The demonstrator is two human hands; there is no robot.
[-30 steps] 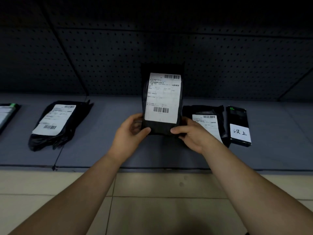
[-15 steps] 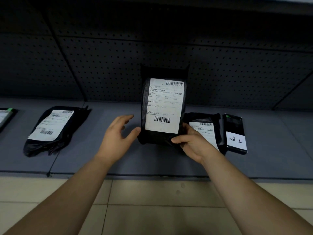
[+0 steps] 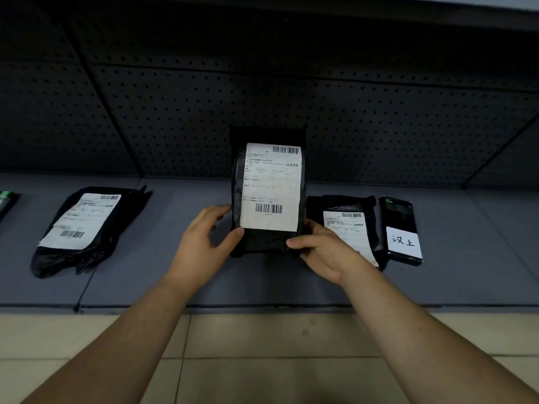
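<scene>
While it stands upright above the middle of the shelf (image 3: 466, 258), the parcel (image 3: 267, 243) shows its white label (image 3: 269, 188) to the camera; whether its base touches the shelf is unclear. The left hand (image 3: 204, 246) grips its lower left edge, thumb on the front. The right hand (image 3: 323, 252) pinches the lower right corner. A second parcel (image 3: 341, 205) and a phone (image 3: 398, 214) lie just right, and a third parcel (image 3: 84, 220) lies well left.

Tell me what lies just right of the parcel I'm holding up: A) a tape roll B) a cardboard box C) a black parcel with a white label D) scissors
C: a black parcel with a white label lies flat on the shelf, right of the held parcel.
</scene>
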